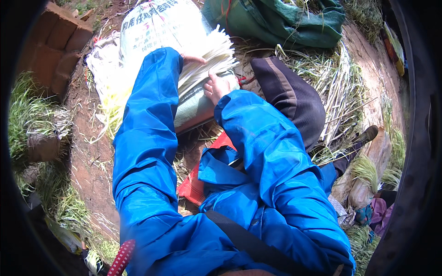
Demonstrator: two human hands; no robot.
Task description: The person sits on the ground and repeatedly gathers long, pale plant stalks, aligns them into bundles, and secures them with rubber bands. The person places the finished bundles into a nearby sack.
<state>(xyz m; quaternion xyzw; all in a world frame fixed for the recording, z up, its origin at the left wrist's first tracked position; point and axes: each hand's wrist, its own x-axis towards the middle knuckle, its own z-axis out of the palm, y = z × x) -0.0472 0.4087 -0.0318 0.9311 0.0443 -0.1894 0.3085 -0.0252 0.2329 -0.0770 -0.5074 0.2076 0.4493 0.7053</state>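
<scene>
A thick bundle of pale white stalks [215, 55] with thin yellow leaf ends [112, 119] lies slantwise over a stuffed pale green woven sack [197, 103]. My left hand [194, 59] grips the bundle from its upper side; the blue sleeve hides most of that hand. Just below the stalks is my right hand [218, 87], fingers apart, one fingertip at the bundle's lower edge. I cannot tell whether it touches. Strong glare washes out part of the stalks. Behind them stands a full white woven sack [155, 31] with printed writing.
A green cloth bundle [286, 24] lies at the back. To the right are someone's dark trouser leg [293, 100] and loose pale stalks [342, 100]. Red-brown bricks [55, 45] and green stalks [31, 114] edge the left side. Red material [193, 184] lies below the sack.
</scene>
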